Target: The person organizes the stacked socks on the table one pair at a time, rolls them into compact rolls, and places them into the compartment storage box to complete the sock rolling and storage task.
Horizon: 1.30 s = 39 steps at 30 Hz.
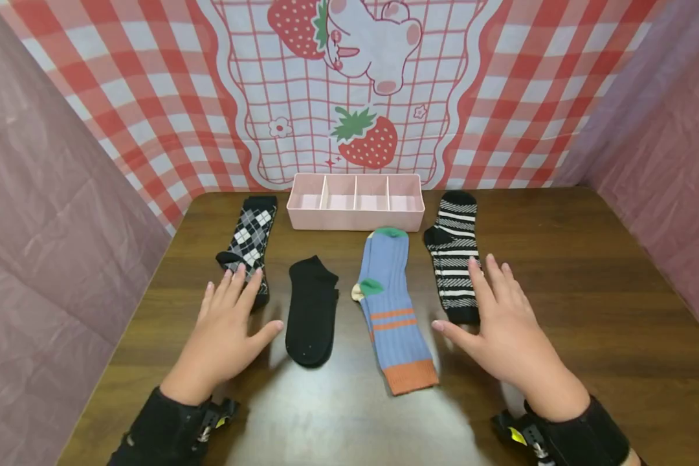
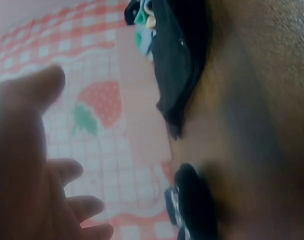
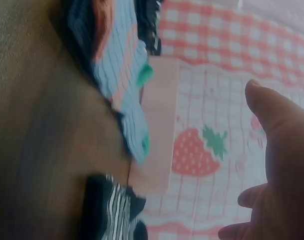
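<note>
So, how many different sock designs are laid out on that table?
4: the argyle sock is leftmost, then the black sock, then the blue sock, with the striped sock rightmost. More could be hidden underneath.

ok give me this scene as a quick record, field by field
surface: brown table
container: pink box at the back, four compartments
socks, left to right in head view: argyle socks, black socks, blue socks with orange cuff, striped socks
socks' place: on the table, outside the box
left hand: fingers spread, nearest argyle socks, holding nothing
right hand: fingers spread, nearest striped socks, holding nothing
backdrop: checked strawberry cloth
</note>
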### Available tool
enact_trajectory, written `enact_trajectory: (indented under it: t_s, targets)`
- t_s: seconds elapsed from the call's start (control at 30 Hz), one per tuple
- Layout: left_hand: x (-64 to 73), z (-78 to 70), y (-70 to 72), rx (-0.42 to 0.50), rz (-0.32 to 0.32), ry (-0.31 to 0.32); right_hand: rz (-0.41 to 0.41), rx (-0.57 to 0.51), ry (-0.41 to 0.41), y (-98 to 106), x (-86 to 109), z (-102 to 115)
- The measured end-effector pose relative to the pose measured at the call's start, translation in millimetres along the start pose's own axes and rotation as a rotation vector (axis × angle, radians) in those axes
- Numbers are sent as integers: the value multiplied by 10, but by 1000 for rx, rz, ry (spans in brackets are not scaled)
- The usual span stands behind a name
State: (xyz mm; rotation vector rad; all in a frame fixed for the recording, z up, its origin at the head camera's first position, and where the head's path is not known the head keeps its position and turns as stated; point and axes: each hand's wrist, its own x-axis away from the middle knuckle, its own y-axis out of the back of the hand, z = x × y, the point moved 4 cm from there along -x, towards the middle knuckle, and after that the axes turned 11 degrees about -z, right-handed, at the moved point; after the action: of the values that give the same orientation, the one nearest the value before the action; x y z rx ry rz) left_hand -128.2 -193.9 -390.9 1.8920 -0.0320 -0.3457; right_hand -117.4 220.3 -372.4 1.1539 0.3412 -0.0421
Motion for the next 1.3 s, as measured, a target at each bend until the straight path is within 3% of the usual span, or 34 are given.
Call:
enact_trajectory:
  t_s: [0.17, 0.37, 0.47, 0.67, 0.8, 1.03, 1.17, 1.3]
  targets:
    - [-19, -66, -62, -25, 72, -80, 93, 60, 63, -93, -34, 143]
    - [-78, -132, -166, -60, 117, -193, 114, 108, 183, -274, -15, 377]
    - [-139, -165, -238, -74, 141, -246, 138, 92, 251, -392, 44, 538]
    - [-316, -217, -317, -139, 165, -308, 301, 3, 461, -674, 154, 969]
    - [-468, -299, -329, -177, 139, -326, 366, -20, 597, -806, 178, 1220]
    - [-601, -336, -384, -71, 106, -265, 398, 4, 744, -968, 168, 1428]
    - [-615, -242, -435, -31, 111, -234, 426, -16, 775, -1028, 142, 1472]
    - [-604, -155, -486, -29, 180, -192, 505, -59, 769, -1067, 129, 1473]
